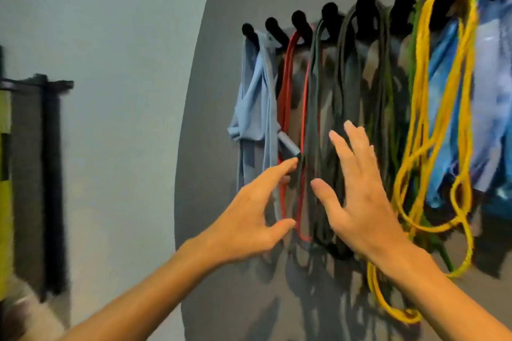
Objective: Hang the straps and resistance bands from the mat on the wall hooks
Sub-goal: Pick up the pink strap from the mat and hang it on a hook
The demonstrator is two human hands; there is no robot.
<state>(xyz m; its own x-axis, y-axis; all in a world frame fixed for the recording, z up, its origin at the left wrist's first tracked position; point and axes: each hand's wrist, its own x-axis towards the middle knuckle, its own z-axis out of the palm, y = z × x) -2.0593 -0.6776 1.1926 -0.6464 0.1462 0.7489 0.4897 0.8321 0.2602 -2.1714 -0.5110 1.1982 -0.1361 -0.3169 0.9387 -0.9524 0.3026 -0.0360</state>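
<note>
Both bare forearms reach from the lower edge toward a row of black wall hooks (302, 25). Left hand (249, 213), fingers spread, index tip at the dark bands (315, 124), possibly touching; nothing gripped. Right hand (357, 196) open, palm toward the same bands, holding nothing. Pale blue strap (255, 108), red band (285, 86), yellow cord (421, 124) and blue bands (443, 108) hang from the hooks.

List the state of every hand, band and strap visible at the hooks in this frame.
Left hand: open, fingertips at the red band, holding nothing.
Right hand: open, fingers spread before the dark bands.
Light blue strap: hanging, leftmost hooks.
Red band: hanging.
Dark bands: hanging.
Yellow band: hanging, looped.
Blue bands: hanging, far right.
</note>
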